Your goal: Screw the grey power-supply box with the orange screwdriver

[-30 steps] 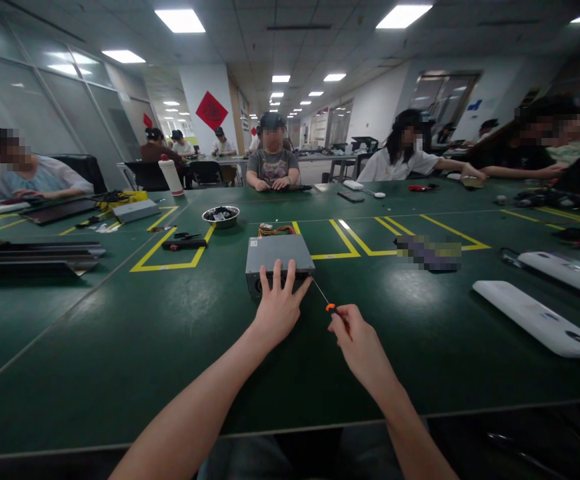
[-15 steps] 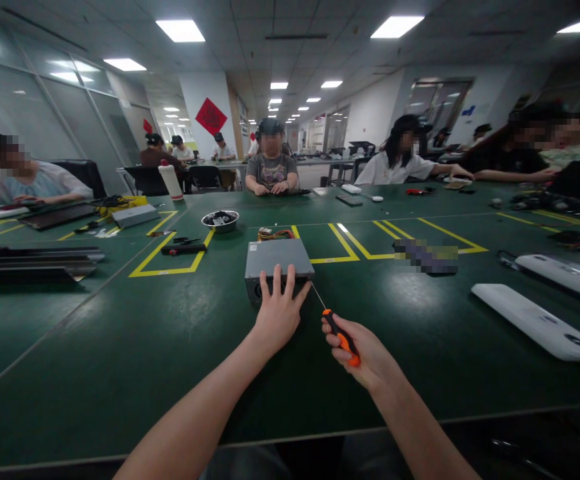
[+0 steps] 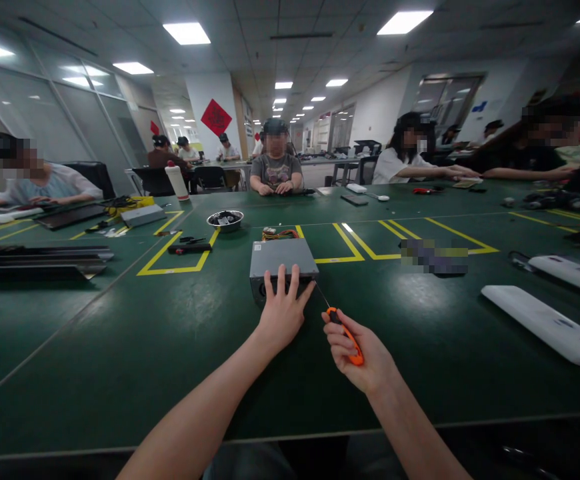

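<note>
- Under bright ceiling panels (image 3: 187, 33), a glossy dark-green table (image 3: 195, 373) carries yellow tape outlines (image 3: 170, 271) and a round shiny metal bowl (image 3: 225, 229).
- Before me on it sits a boxy grey metal case (image 3: 285, 257), white-labelled, coloured wires (image 3: 280, 234) behind.
- My left hand (image 3: 281, 313) spreads its fingers against the case's near side.
- My right hand (image 3: 357, 347) grips an orange-and-black screwdriver (image 3: 343, 333), its thin shaft reaching the near right corner.
</note>
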The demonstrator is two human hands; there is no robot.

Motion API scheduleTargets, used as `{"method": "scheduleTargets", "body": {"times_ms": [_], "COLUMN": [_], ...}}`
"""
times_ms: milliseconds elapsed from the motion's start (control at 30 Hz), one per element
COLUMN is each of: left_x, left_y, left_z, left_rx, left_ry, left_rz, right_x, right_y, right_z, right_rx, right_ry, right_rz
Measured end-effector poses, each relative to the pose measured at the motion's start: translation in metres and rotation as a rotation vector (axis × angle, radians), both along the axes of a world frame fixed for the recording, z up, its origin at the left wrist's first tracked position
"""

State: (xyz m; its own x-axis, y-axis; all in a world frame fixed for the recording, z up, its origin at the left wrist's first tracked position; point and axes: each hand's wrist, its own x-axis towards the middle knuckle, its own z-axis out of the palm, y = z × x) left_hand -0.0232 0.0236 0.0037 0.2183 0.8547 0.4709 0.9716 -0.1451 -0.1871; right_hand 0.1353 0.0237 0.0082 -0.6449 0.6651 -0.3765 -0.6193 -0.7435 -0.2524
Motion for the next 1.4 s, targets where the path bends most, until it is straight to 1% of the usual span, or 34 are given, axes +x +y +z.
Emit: {"method": "scheduleTargets", "body": {"times_ms": [233,400,533,633,800,900,1067,1200,1400], "left_x": [0.000,0.000,-0.004,-0.010,-0.021,-0.025,-0.025,-0.024,-0.024], "left_y": [0.001,0.002,-0.001,0.000,0.008,0.011,0.011,0.010,0.010], "left_z": [-0.001,-0.003,-0.001,0.000,-0.002,-0.003,-0.002,-0.002,-0.002], "left_rx": [-0.008,0.015,0.028,0.030,0.109,0.143,0.129,0.130,0.128], "left_ry": [0.042,0.030,-0.027,-0.083,-0.277,-0.333,-0.305,-0.274,-0.289], "left_rz": [0.029,0.001,-0.044,-0.076,-0.033,-0.047,-0.068,-0.058,-0.069], "right_x": [0.002,0.010,0.006,-0.003,-0.021,-0.029,-0.036,-0.036,-0.036], "right_y": [-0.002,-0.014,-0.019,-0.018,-0.018,-0.017,-0.015,-0.014,-0.012], "right_z": [-0.002,-0.002,-0.003,-0.004,-0.003,-0.001,0.001,0.002,0.003], "right_rx": [0.043,0.163,0.200,0.202,0.145,0.122,0.110,0.122,0.121], "right_ry": [0.003,-0.137,-0.199,-0.202,-0.204,-0.208,-0.207,-0.215,-0.220], "right_rz": [0.037,-0.032,0.013,0.040,0.052,0.059,0.049,0.030,0.023]}}
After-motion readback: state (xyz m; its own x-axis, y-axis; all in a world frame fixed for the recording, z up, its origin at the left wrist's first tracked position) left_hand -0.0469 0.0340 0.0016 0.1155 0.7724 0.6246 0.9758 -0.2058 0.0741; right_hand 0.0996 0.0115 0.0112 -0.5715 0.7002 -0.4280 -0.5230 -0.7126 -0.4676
